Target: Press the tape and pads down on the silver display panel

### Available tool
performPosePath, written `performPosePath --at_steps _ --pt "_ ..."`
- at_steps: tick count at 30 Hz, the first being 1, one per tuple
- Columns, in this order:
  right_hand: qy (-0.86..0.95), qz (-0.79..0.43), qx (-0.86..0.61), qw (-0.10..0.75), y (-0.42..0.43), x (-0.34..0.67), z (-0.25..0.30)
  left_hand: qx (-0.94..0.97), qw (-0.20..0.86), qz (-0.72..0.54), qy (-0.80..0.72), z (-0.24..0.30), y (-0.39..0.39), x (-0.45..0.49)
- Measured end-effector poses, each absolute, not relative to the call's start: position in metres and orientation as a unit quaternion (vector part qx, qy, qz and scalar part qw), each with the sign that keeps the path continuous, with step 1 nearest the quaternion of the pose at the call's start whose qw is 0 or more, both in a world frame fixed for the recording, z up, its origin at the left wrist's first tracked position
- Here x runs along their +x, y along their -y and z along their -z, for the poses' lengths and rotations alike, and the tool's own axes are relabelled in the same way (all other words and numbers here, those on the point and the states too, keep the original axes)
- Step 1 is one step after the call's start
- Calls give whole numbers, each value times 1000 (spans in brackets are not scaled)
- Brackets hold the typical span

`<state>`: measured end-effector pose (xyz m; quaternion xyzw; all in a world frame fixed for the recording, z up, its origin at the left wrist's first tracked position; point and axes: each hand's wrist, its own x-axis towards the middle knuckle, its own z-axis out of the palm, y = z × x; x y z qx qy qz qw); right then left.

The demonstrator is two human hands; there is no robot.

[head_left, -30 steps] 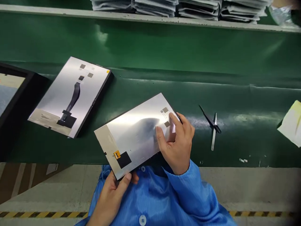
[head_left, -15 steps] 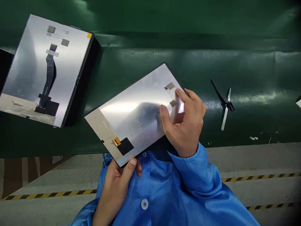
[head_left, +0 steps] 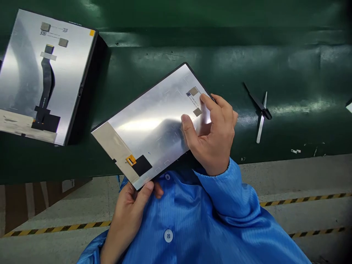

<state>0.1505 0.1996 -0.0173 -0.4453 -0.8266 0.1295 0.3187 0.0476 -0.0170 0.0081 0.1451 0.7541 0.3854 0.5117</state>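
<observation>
Gripped at its 7 o'clock corner by left hand (head_left: 129, 209), silver panel (head_left: 154, 121); right hand (head_left: 213, 135) pinching its 3 o'clock edge; tweezers (head_left: 260, 112) at 3 o'clock.

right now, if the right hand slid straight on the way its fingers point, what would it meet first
Likely the upper grey patch on the silver panel that the right hand holds.

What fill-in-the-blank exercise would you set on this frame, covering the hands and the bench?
1. The left hand and right hand hold one display panel above a ____ belt.
2. A black ribbon cable lies on the second panel, to the ____ of the held one.
3. The black and silver tool lies to the ____ of the right hand.
4. The person's sleeve is ____.
Missing words: green; left; right; blue.
</observation>
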Motion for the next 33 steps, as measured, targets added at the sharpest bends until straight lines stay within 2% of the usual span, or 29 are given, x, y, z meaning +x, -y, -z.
performPosePath --at_steps 11,33 --pt "821 -141 -464 303 -197 149 14 66 521 -462 -715 -3 15 58" --pt "817 -137 -459 321 -197 150 15 85 541 -448 -707 -3 19 52"
